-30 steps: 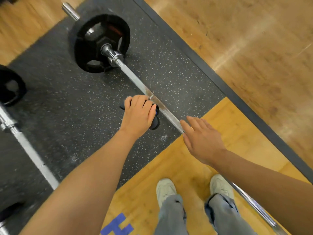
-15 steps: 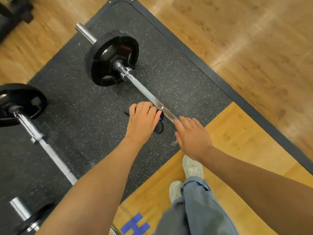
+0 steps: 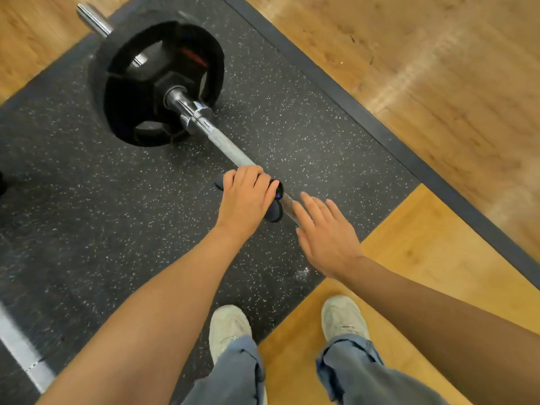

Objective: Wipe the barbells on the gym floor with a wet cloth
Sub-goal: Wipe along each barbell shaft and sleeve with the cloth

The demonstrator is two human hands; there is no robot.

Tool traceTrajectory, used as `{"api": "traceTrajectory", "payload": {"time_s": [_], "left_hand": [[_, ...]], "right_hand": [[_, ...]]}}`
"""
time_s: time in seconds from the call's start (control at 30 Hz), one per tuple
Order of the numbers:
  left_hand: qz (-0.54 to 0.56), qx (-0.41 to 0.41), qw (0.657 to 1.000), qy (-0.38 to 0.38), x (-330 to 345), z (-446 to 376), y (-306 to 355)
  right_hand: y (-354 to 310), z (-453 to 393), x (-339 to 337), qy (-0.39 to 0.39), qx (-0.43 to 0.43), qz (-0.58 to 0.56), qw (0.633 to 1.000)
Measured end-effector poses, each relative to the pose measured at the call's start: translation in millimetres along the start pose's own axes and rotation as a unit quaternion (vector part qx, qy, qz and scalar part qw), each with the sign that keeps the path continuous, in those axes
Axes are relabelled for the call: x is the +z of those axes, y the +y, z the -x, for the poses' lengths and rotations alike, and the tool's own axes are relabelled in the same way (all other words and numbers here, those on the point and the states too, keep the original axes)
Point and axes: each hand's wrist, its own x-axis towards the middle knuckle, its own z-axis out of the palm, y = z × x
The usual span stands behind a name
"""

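left hand (image 3: 247, 197) with cloth (image 3: 274, 210) on barbell (image 3: 225, 144)

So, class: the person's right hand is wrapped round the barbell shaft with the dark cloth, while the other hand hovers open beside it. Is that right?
Not quite: the hands are swapped. In the head view, the left hand grips the dark cloth round the barbell shaft, and the right hand hovers open beside it, fingers straight.
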Motion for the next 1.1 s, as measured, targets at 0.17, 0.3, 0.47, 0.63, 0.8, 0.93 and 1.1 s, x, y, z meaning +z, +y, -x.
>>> {"api": "traceTrajectory", "payload": {"time_s": [0.17,0.3,0.47,0.63,0.8,0.93,1.1], "left_hand": [[-0.038,0.034,0.999,0.006,55.7,-0.5,-11.3],[-0.001,-0.028,1.0,0.007,78.3,-8.2,-0.4],[0.072,-0.006,0.996,0.044,97.3,-3.0,6.0],[0.061,-0.03,0.995,0.072,102.8,-23.9,-39.6],[0.1,-0.035,0.992,0.075,104.0,-4.3,-10.5],[0.084,0.034,0.994,0.055,103.0,-0.2,-17.8],[0.065,-0.141,0.988,0.021,99.5,-13.8,-30.5]], "right_hand": [[0.8,-14.8,50.9,0.025,0.016,-0.008,1.0],[6.1,-19.5,74.5,0.068,0.01,-0.011,0.998],[6.9,-21.2,84.3,0.111,0.005,-0.012,0.994],[9.3,-22.4,84.9,0.167,-0.007,0.0,0.986],[9.3,-21.1,86.8,0.182,-0.006,0.005,0.983],[9.1,-19.6,87.7,0.18,-0.005,-0.003,0.984],[8.5,-20.2,86.4,0.178,-0.004,-0.014,0.984]]}}
